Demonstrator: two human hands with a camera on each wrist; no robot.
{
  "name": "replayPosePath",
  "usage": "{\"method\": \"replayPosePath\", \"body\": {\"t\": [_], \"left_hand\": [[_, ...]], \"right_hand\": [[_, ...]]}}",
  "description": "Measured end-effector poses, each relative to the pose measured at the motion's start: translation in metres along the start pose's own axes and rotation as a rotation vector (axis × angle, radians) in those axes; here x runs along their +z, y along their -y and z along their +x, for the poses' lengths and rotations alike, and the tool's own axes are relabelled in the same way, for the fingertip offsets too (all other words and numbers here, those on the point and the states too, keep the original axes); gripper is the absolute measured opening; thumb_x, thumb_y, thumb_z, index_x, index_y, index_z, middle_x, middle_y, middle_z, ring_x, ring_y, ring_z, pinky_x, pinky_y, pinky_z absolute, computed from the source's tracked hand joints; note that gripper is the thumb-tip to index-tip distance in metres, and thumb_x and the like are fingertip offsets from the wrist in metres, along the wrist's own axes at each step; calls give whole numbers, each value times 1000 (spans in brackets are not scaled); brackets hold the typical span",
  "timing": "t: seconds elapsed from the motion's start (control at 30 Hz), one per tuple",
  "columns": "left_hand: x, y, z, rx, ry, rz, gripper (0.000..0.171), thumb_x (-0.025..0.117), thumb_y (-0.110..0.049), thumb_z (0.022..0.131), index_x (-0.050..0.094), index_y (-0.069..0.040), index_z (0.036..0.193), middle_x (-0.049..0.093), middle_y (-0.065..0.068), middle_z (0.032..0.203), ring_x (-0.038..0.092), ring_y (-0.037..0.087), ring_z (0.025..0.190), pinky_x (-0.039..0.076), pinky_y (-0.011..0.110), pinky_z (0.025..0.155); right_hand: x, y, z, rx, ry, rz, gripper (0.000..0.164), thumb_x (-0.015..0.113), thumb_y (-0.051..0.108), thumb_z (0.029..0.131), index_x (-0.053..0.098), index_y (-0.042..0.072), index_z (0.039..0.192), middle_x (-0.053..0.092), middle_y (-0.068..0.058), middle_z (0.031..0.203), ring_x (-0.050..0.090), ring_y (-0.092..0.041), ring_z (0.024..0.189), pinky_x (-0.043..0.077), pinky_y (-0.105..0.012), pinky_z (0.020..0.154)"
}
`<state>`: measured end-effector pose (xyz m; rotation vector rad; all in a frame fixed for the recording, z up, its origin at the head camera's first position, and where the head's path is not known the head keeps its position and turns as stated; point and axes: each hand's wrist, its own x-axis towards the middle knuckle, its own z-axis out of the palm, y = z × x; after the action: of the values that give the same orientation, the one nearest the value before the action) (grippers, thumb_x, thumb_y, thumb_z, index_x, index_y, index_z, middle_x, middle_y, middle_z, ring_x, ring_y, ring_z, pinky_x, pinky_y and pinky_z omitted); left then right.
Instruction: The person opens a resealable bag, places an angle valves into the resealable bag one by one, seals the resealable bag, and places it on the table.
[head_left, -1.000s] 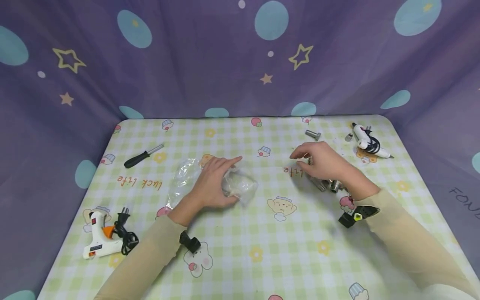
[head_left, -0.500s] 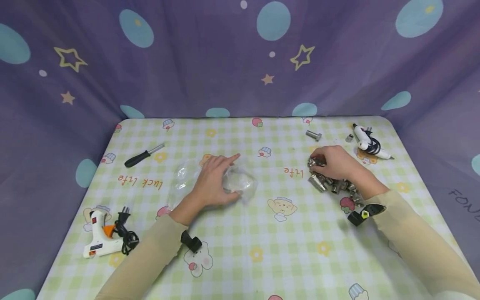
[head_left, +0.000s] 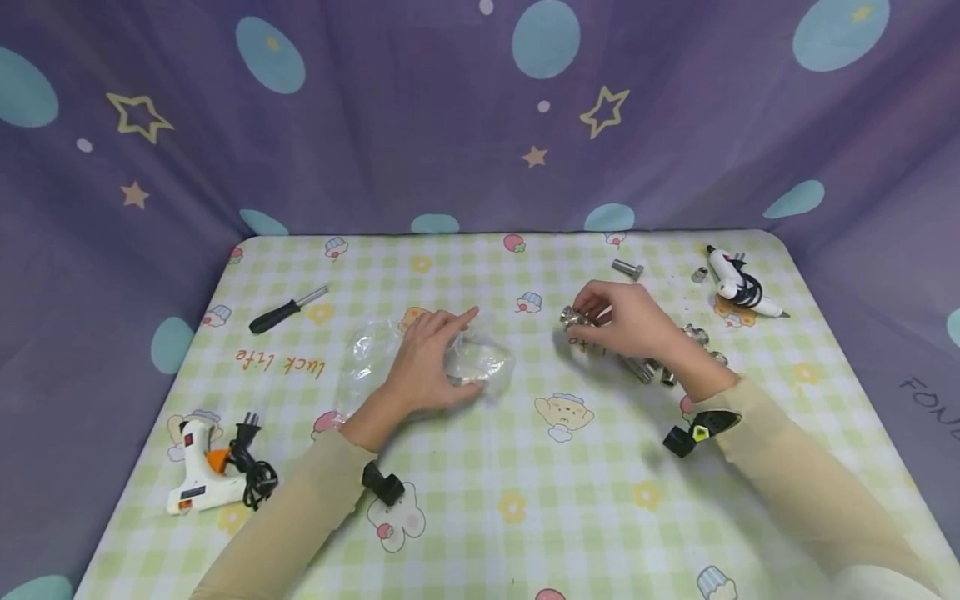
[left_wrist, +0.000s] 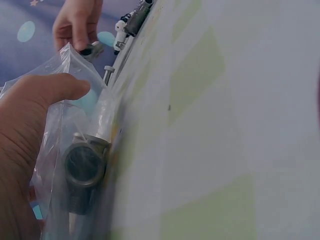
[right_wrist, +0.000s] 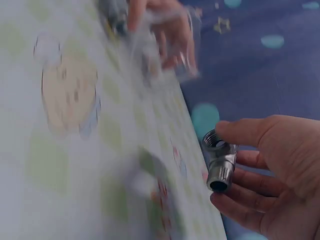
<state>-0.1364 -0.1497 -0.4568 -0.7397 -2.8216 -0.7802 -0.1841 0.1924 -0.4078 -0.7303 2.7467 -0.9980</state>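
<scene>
Two slips worry me from this remote seat: the metal fitting (head_left: 573, 317) could drop should the right hand's (head_left: 622, 321) pinch loosen on smooth metal, or the thin clear bag (head_left: 480, 367) could collapse if the left hand's (head_left: 429, 362) spread thumb and fingers relax. On the head view's clock, the metal fitting lies between right thumb and fingers, at nine from that hand's middle, and at two from the clear bag, apart from it.

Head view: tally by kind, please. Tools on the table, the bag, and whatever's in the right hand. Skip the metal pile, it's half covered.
Glue guns: 2
Screwdriver: 1
Plastic bag: 1
Metal fitting in the right hand: 1
Total: 5
</scene>
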Motion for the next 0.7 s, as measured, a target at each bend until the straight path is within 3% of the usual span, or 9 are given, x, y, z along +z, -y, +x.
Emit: {"method": "replayPosePath", "body": {"t": [0.27,0.47,0.7], "left_hand": [[0,-1,1,9,-5,4,108,89,-54,67,50,-16,160,64,8,126,57,28,116,46,52,112],[1,0,1,26,-12,13,109,89,-54,66,50,-15,160,65,9,126,57,28,113,46,51,109],[2,0,0,36,-24,11,109,90,-52,65,50,-16,159,65,9,126,58,29,114,46,52,108]], "right_hand": [[33,41,17,-125,39,158,25,89,24,87,73,15,103,78,2,96,75,-13,85,65,-26,78],[53,56,27,-181,77,164,24,89,23,88,72,14,103,78,1,96,75,-12,85,65,-25,77],[77,60,37,-235,79,97,21,87,22,88,72,13,101,79,1,95,74,-11,87,63,-22,77]]}}
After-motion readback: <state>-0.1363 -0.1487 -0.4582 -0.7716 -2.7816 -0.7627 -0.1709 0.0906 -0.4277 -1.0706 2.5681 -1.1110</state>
